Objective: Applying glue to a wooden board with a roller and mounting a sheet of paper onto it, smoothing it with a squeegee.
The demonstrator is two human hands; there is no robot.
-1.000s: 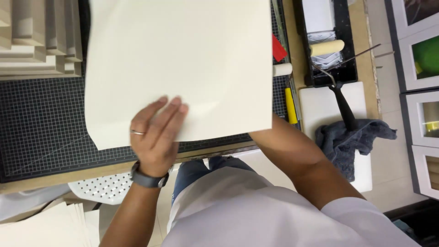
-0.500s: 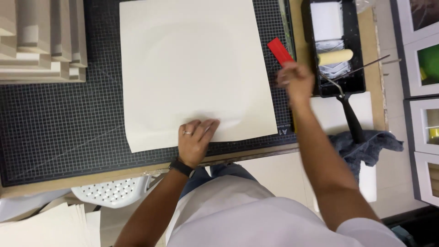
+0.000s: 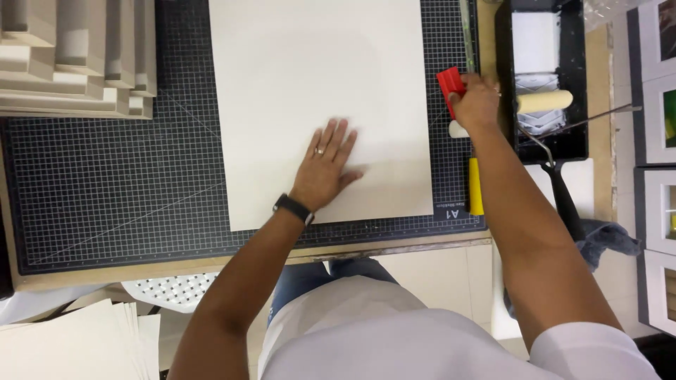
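My left hand (image 3: pixel 325 165) has slid up the cream sheet (image 3: pixel 320 105) and now lies flat on it, fingers spread and gripping nothing, pinning it to the gridded cutting mat (image 3: pixel 105 176). My right hand (image 3: pixel 477 102) has closed around the red tool (image 3: pixel 451 84) just beside the sheet's right edge (half a second ago it was only reaching there), so the sheet looks settled and ready to be worked. Compared with a second ago, the sheet lies squarer on the mat instead of tilted. The roller tray (image 3: pixel 507 77) sits just right of my right hand.
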